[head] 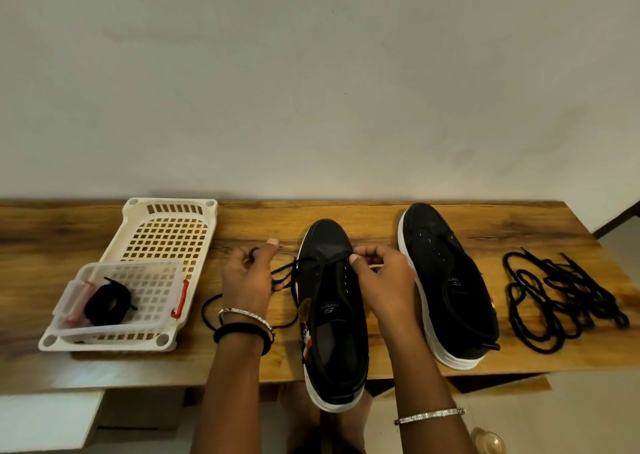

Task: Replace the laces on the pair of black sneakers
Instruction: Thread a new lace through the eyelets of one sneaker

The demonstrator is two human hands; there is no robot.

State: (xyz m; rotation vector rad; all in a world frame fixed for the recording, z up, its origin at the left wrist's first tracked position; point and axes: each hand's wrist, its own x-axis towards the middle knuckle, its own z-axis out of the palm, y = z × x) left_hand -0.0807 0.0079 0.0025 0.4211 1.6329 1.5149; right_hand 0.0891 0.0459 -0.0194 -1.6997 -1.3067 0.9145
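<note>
Centre sneaker (332, 318): toe pointing away. Left hand (247, 275) just left of it, fingers curled round black lace (284, 270); right hand (384, 277) pinches lace at toe-end eyelets. Lace likely limp, light; best pinched near tip.

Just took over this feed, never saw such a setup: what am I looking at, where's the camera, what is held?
No machine: a person's two bare hands, filmed by one head-worn camera, looking down at a wooden table. The left hand and right hand each grip the black lace that runs through the front eyelets of the near sneaker. The other sneaker, unlaced, stands to its right, beside a pile of loose laces. Left, a white basket holds a clear box with a coiled lace.
</note>
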